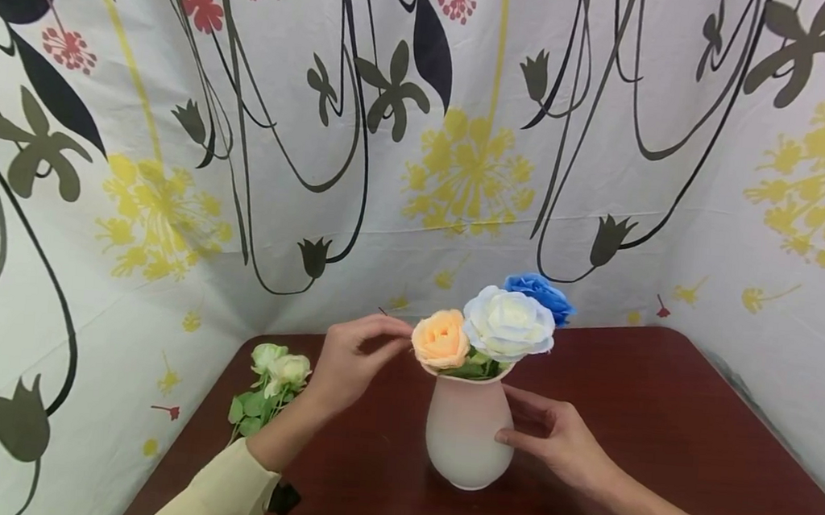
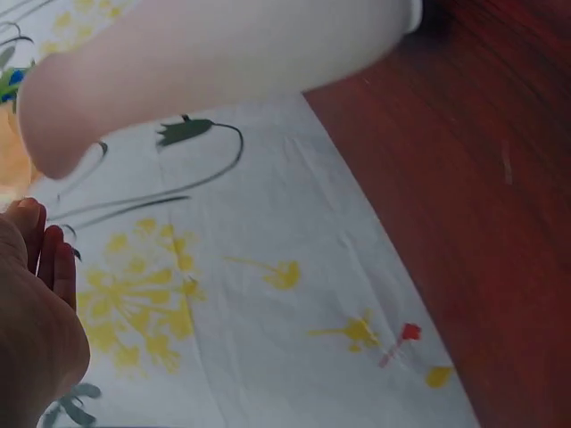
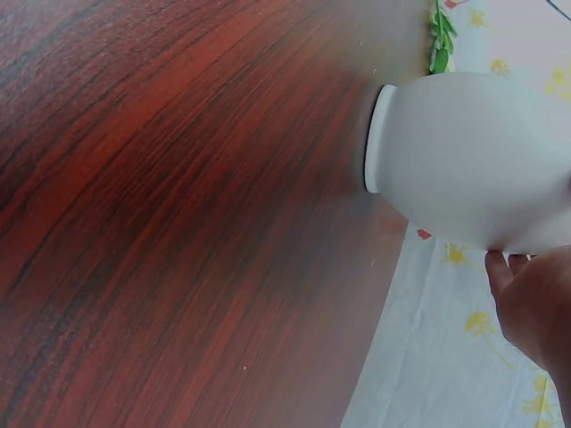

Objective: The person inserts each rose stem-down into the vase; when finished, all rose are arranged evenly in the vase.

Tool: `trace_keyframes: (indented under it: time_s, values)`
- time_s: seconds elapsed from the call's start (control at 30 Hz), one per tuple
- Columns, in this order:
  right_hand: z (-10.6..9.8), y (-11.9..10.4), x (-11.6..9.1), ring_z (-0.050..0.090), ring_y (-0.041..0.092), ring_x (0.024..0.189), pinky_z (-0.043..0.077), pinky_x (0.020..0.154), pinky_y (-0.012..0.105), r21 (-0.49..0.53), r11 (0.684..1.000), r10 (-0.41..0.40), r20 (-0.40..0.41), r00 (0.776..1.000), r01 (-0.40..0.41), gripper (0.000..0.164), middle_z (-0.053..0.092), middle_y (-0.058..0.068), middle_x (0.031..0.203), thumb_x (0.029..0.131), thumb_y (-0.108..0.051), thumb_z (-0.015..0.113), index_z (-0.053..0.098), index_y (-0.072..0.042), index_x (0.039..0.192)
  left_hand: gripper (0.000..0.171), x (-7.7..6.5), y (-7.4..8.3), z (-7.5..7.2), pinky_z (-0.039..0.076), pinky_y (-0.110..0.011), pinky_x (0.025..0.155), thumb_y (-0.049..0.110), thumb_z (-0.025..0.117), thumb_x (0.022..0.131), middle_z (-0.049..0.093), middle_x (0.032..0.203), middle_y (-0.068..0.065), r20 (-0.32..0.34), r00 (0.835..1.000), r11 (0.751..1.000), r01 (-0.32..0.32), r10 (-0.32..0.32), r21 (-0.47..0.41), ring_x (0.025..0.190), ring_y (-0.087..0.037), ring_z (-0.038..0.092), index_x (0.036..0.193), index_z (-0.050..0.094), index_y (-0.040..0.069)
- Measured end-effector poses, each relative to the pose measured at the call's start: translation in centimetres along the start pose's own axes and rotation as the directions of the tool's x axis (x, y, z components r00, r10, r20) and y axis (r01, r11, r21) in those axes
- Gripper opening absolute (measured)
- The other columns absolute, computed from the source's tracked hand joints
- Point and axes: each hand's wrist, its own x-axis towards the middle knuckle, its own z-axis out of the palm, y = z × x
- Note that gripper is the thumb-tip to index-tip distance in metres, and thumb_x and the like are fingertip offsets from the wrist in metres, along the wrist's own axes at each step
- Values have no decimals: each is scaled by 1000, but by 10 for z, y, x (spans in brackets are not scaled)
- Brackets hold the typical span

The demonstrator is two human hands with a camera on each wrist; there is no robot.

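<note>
Grip left [image 1: 351,366]: at orange rose [image 1: 441,338], pinching or apart unclear | Grip right [image 1: 567,445]: clasping vase [image 1: 467,436]

I see a pinkish-white rounded vase [image 1: 469,436], a peach rose [image 1: 441,339], a bluish-white rose [image 1: 511,323], a vivid blue rose [image 1: 542,295], a dark-streaked red-brown worktop [image 1: 614,378], and far white cloth [image 1: 401,261] with yellow, red and grey-green florals.

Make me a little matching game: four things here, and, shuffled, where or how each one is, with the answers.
1. Vase
2. Blue flower
3. Right hand
4. Pale greenish flowers

A. Touching the vase's side
B. On the table, left of the vase
C. Standing upright
D. Behind the white flower

Pairs: 1-C; 2-D; 3-A; 4-B
</note>
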Motion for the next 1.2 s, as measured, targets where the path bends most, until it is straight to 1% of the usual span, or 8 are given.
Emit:
trace_keyframes:
  time_s: [0.13,0.27,0.43,0.57,0.8,1.07,1.13,1.2]
  values:
    - [0,0,0,64,33,131,60,96,33,5,1000,-7,-1,1000,7,65,60,16,151,95,-18,83,57,-5,153,14,-8,-12,-9,60,-29,89,6,81,95,79,107,3,-20,997,998,68,-68,-7,105,-16,73,108,83,12]
    - [0,0,0,65,32,131,59,96,33,7,1000,-6,-4,1000,6,65,59,16,151,95,-18,83,57,-4,153,14,-15,-22,-21,61,-28,89,7,80,96,79,108,2,-55,988,989,147,-147,-6,105,-16,74,109,83,12]
    - [0,0,0,64,33,131,59,96,33,11,1000,-4,-3,1000,4,64,59,16,151,95,-18,83,56,-4,153,15,-23,-35,-40,60,-25,85,10,80,97,80,108,2,-115,957,964,266,-266,-21,99,-17,75,112,82,13]
    - [0,0,0,63,34,132,59,96,33,10,1000,-3,0,1000,3,64,59,16,151,96,-18,82,56,-4,153,17,-31,-48,-58,58,-21,83,14,79,99,79,112,-3,-168,930,944,328,-328,-26,99,-17,75,116,81,11]
    - [0,-1,-1,63,34,132,59,96,34,-5,1000,-4,1,1000,4,64,59,16,151,96,-18,82,56,-4,153,25,-48,-68,-84,56,-17,87,19,77,101,77,123,-7,-242,862,891,452,-445,-29,105,-11,72,125,78,11]
    - [0,0,0,64,33,131,59,96,33,-13,1000,-13,-2,1000,13,64,60,15,151,96,-18,83,57,-5,152,35,-70,-89,-106,57,-16,87,22,79,100,74,129,-12,-293,789,832,552,-541,-52,106,-6,70,131,75,6]
    - [0,0,0,64,33,131,59,96,32,-13,1000,-15,-3,1000,15,64,60,15,151,96,-18,83,57,-4,152,38,-76,-94,-111,56,-16,88,23,78,100,74,130,-13,-300,765,811,582,-570,-57,106,-5,70,133,73,5]
    - [0,0,0,64,33,131,59,96,32,-12,1000,-16,-4,1000,16,64,60,15,151,96,-18,83,57,-4,152,39,-83,-97,-114,55,-14,89,25,77,101,73,132,-11,-304,734,781,623,-607,-54,106,-4,69,134,72,5]
